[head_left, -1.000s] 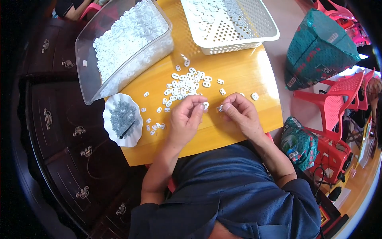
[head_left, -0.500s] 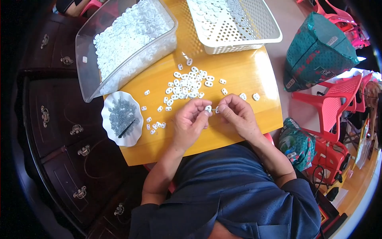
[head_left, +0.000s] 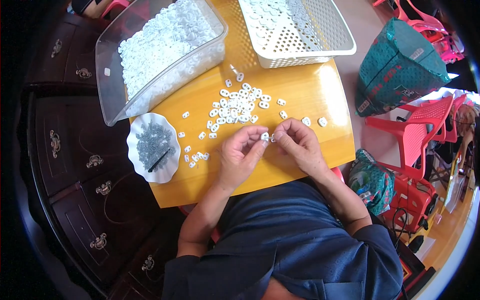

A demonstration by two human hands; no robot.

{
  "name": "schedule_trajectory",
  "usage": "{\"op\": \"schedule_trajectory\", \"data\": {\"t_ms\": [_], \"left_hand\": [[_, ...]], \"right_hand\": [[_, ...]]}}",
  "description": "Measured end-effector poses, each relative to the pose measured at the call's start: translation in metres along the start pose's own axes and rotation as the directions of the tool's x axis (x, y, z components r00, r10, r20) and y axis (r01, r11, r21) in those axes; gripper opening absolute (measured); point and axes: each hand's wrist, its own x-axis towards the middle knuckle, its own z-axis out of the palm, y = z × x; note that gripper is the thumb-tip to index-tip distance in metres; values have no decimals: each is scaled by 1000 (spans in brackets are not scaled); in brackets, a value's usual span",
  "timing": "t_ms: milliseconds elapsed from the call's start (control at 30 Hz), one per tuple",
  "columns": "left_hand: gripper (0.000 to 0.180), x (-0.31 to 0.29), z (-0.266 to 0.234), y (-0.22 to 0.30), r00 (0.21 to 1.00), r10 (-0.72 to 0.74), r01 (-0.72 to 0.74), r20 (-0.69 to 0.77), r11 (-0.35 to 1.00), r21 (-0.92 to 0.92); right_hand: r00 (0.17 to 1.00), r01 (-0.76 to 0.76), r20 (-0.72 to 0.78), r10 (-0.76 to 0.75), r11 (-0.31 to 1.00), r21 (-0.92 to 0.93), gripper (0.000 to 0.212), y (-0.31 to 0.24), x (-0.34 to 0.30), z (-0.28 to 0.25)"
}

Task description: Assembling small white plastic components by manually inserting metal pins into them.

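Two small white pieces meet the hands just above the near part of the yellow counter (head_left: pixel 305 82): an oval piece (head_left: pixel 265 136), clamped between the thumb and fingers of the left hand (head_left: pixel 238 157), and a smaller piece (head_left: pixel 273 138), pinched by the thumb and fingers of the right hand (head_left: pixel 301 146). Thin, pale metal shows in the narrow gap between them; whether it joins both, I cannot tell. Beyond the hands lies a loose heap of two-holed white pieces (head_left: pixel 234 111), with small rectangular pieces (head_left: pixel 199 156) scattered to its left. Near the left edge, a scalloped white dish (head_left: pixel 170 173) holds grey parts (head_left: pixel 151 140) and a black stick (head_left: pixel 159 161). Farther back stand a clear bin (head_left: pixel 111 97) full of white parts (head_left: pixel 165 45) and a perforated white basket (head_left: pixel 300 61). Past the right edge are a green bag (head_left: pixel 400 72) and a red chair (head_left: pixel 417 131).
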Motion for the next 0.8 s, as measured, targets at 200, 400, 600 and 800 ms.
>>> {"op": "schedule_trajectory", "data": {"t_ms": [200,400,600,800], "left_hand": [[25,-2,-4,-3,1000,26,-26,-5,1000,9],[23,-1,-3,-7,998,48,-49,-34,999,-15],[24,-1,-4,-6,999,34,-35,-34,999,-11],[24,-2,-6,-6,1000,22,-23,-21,999,-39]], "right_hand": [[1000,-14,5,14,1000,-1,12,1,0,1],[999,-27,31,27,1000,0,12,4,0,-2],[999,-38,33,38,999,-5,12,5,1,-3],[998,-46,40,46,999,10,13,7,2,-3]]}}
